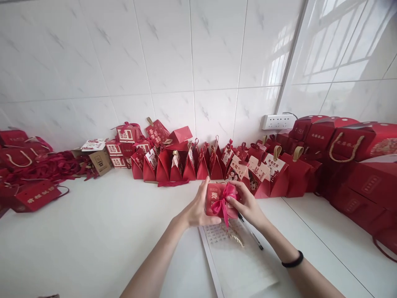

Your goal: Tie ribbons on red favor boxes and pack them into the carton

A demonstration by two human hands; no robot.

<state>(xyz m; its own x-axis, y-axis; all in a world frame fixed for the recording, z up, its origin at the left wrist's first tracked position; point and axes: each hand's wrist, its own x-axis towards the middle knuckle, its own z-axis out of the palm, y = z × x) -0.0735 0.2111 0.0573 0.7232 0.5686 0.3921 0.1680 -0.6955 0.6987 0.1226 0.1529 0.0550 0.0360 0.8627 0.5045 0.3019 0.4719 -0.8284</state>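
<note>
Between my two hands is a small red gift box (pixel 214 193) with pale lettering and a pink ribbon bow (pixel 223 203) tied across its front. My left hand (pixel 198 207) grips the box's left side, thumb along the lower edge and fingers behind. At the bow and the right side, my right hand (pixel 245 205) is closed on the box, its thumb resting on the ribbon. A notebook page with handwriting (pixel 248 260) lies below the box. A black-capped pen (pixel 252 235) rests on the page, partly under my right hand.
Small red gift boxes (pixel 164 165) stand in a row along the tiled wall. Larger red boxes (pixel 366 182) are stacked at the right. Ribbons (pixel 58 163) and a red bag (pixel 31 196) lie at the left. A white power strip (pixel 278 121) is against the wall.
</note>
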